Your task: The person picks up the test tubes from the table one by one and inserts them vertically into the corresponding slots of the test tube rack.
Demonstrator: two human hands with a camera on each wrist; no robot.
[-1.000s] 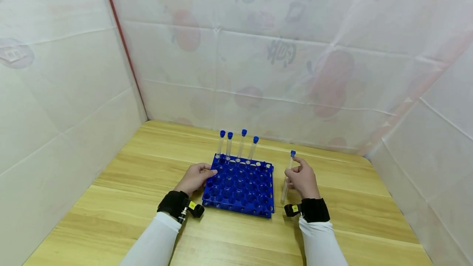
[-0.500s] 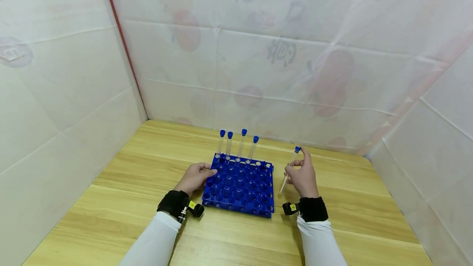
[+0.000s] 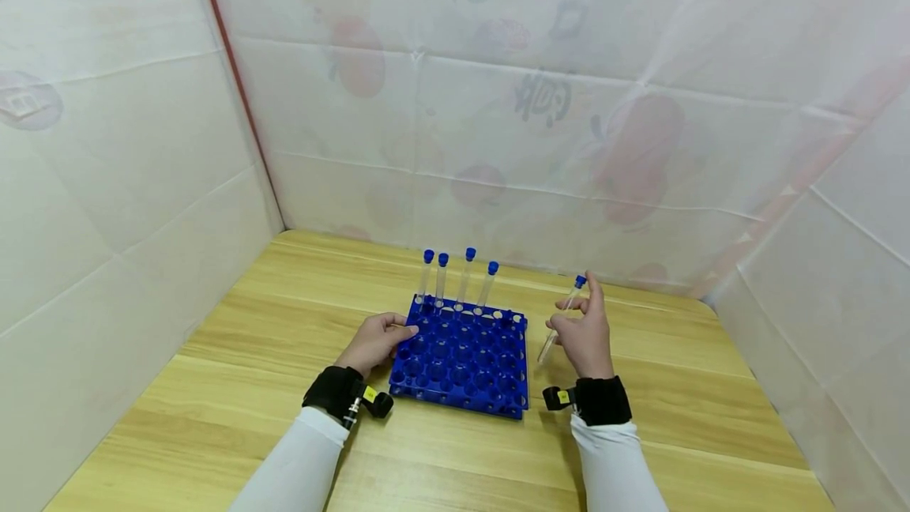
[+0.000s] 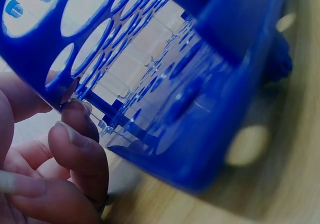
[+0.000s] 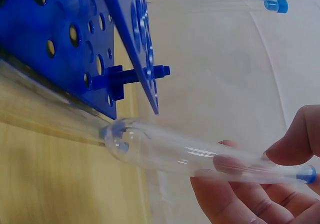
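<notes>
Right hand [image 3: 586, 334]: fingers pinch a clear test tube [image 3: 562, 321] with a blue cap, held tilted in the air just right of the rack, its rounded end pointing down toward the rack's right edge.
Left hand [image 3: 374, 344]: rests against the left side of the blue rack [image 3: 465, 362], curled fingers [image 4: 80, 149] touching its edge.
Rack: sits on the wooden surface [image 3: 235, 385]; four capped tubes [image 3: 458, 279] stand in its far row.
Surroundings: white sheeting [image 3: 128, 148] walls the surface on three sides.
</notes>
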